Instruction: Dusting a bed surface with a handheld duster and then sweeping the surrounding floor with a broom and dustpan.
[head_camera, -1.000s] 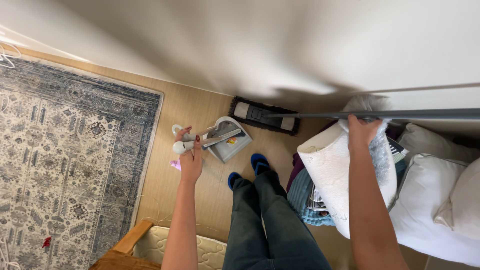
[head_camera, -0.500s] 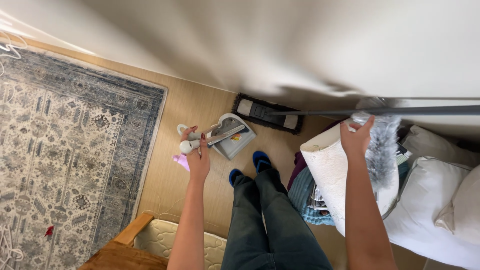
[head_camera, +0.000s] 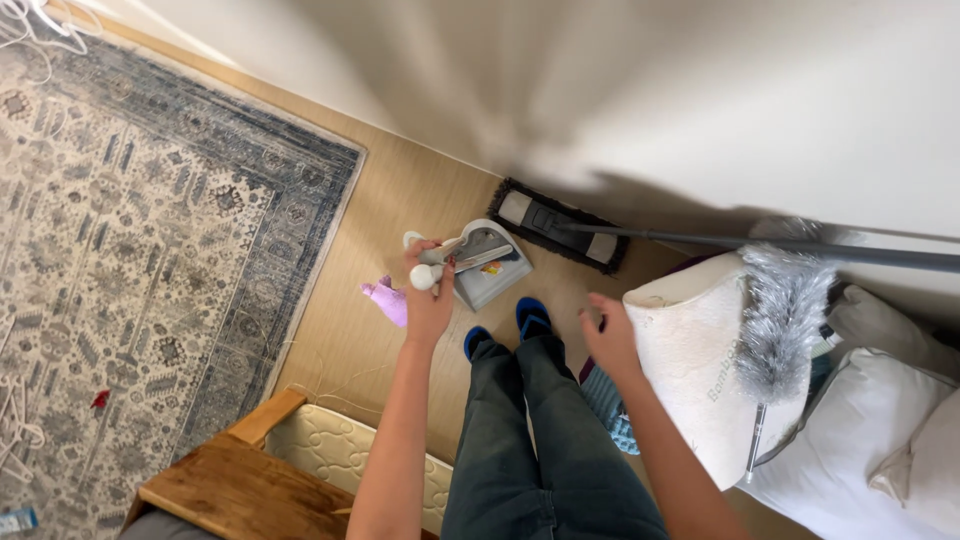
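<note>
My left hand (head_camera: 428, 300) is shut on the white handles of a grey dustpan and brush set (head_camera: 485, 262), held above the wooden floor in front of my feet. My right hand (head_camera: 610, 335) hangs open with fingers spread, holding nothing, just left of a large white pillow (head_camera: 700, 360). A grey fluffy duster (head_camera: 780, 320) rests against that pillow, apart from my right hand. A flat mop (head_camera: 560, 225) lies on the floor by the wall, its long grey pole (head_camera: 800, 248) running off to the right.
A patterned rug (head_camera: 150, 260) covers the floor at left. A small purple object (head_camera: 388, 298) lies on the wood near my left hand. A wooden frame with a quilted mattress (head_camera: 300, 460) sits below. More white pillows (head_camera: 870, 440) are stacked at right.
My right hand has let go of the duster, which now rests on the pillow, and has dropped down and left. My left hand still grips the dustpan set.
</note>
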